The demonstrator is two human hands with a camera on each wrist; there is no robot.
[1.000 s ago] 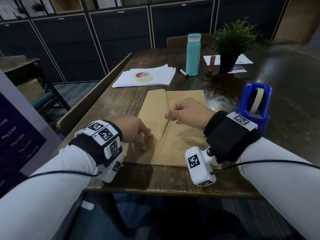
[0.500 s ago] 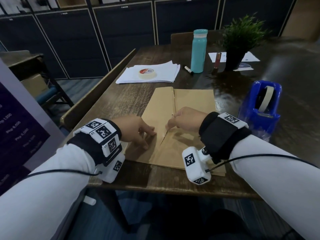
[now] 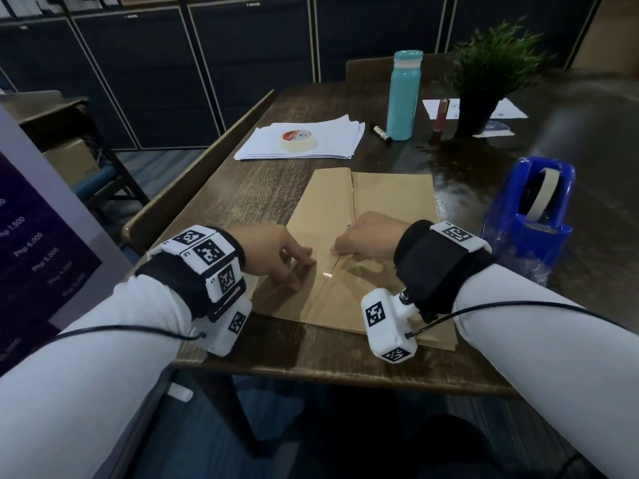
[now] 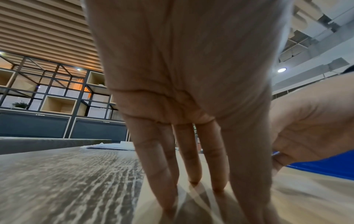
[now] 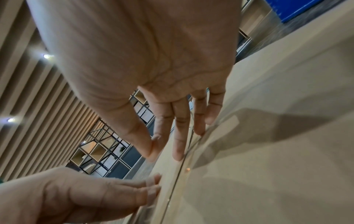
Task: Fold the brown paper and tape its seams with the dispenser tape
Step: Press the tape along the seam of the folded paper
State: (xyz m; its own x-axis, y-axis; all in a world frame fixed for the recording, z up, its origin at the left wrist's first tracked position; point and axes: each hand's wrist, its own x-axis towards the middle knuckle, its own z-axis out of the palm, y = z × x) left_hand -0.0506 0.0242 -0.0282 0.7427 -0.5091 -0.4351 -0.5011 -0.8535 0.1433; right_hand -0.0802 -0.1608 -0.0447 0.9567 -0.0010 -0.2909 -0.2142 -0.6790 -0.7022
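The folded brown paper [image 3: 390, 195] lies flat on the dark wooden table [image 3: 242, 195], its seam running from far to near. My left hand [image 3: 294, 264] presses straight fingers [image 4: 191, 159] on the left flap, just left of the seam. My right hand [image 3: 359, 236] rests on the seam, and its fingertips [image 5: 178, 153] push down on a clear tape strip [image 5: 226, 122] laid along the seam. The thumb lies against the index finger. The blue tape dispenser [image 3: 529, 216] stands right of the paper, beyond my right wrist.
Behind the paper lies a stack of white sheets [image 3: 339, 136] with a masking tape roll [image 3: 297, 140] on it. A marker [image 3: 381, 133], a teal bottle [image 3: 403, 95] and a potted plant [image 3: 484, 70] stand further back. A wooden bench [image 3: 193, 188] runs along the table's left side.
My right hand has slid toward me along the seam. The left hand has stayed on the left flap.
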